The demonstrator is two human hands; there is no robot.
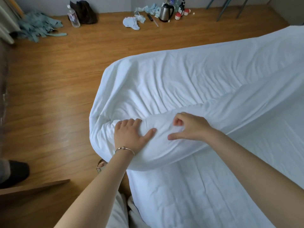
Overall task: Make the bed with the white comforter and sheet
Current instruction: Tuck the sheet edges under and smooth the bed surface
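Observation:
A white comforter (189, 83) lies rumpled across the bed, its near edge folded back into a thick roll. Below the roll the flat white sheet (205, 186) shows on the mattress. My left hand (131, 135), with a bracelet at the wrist, presses flat on the roll near the bed's left corner, fingers spread. My right hand (187, 127) hovers just right of it over the roll, fingers loosely curled, thumb stretched out, holding nothing that I can see.
Wooden floor (57, 88) runs left of and beyond the bed. Along the far wall sit a kettle (166, 12), a water bottle (73, 16), a dark bag, small bottles and scattered cloths. A wooden furniture edge (32, 186) and a dark shoe lie at lower left.

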